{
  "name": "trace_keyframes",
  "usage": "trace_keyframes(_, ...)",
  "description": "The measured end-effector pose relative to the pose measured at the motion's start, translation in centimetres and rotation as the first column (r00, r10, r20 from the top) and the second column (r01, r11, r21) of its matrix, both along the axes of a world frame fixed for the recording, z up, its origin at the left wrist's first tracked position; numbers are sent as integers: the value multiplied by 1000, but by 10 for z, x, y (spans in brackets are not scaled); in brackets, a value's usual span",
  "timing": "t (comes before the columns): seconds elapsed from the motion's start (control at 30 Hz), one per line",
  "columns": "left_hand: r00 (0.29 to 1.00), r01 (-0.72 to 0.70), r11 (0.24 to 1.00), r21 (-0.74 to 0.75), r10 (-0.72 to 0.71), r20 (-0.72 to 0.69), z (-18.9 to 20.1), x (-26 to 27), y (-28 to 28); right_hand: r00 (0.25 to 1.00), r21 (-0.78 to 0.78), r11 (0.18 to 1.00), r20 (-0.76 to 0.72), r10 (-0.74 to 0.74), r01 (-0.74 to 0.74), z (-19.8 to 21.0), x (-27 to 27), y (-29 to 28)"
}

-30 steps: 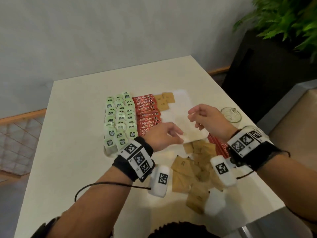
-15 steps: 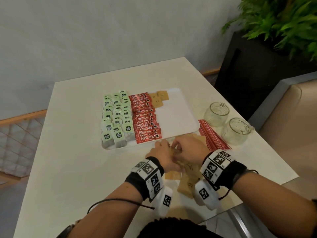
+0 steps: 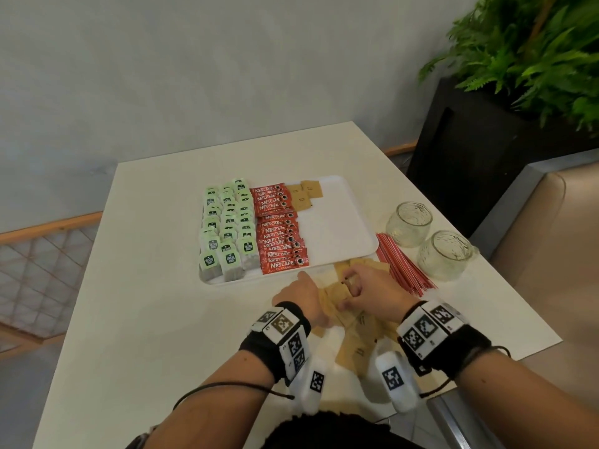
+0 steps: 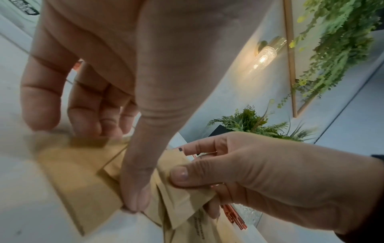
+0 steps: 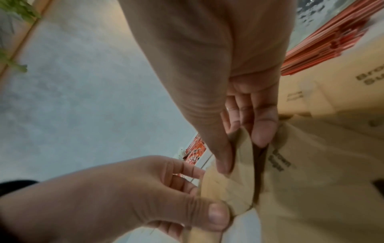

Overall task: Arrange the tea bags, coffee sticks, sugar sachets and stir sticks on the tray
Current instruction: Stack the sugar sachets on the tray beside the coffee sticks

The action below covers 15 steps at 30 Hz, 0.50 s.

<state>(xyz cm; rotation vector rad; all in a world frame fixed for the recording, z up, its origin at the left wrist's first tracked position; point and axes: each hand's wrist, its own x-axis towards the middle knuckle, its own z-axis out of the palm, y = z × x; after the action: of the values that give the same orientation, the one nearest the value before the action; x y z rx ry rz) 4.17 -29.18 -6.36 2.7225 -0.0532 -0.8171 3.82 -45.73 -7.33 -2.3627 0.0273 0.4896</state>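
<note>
Both your hands are down on the loose pile of brown sugar sachets [image 3: 355,335] on the table [image 3: 136,319], just in front of the tray [image 3: 340,228]. Your right hand [image 3: 369,291] pinches a sachet between thumb and fingers. Your left hand [image 3: 303,296] pinches sachets too, thumb pressed on top; how many is hard to tell, blurred. On the tray: green tea bags [image 3: 227,228] left, Nescafé coffee sticks [image 3: 280,230] beside them, a few sachets at the far end. Red stir sticks [image 3: 400,265] lie on the table right of the tray, next to two glass jars [image 3: 445,254].
</note>
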Motion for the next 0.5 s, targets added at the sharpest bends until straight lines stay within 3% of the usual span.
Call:
trace_keyframes(0.23,997,74,991,-114,-69,45,-9,-2,1,999,-82,997,39,14,-11,-1,-6,1)
trace_keyframes(0.33,994,64,974,-217,-42,102,-12,-3,2,999,-11,1000,45,-4,4,1,-7,-1)
trace_keyframes(0.5,998,12,911,-412,16,64,-9,1,6,997,167,985,63,-47,36,-2,-8,-6)
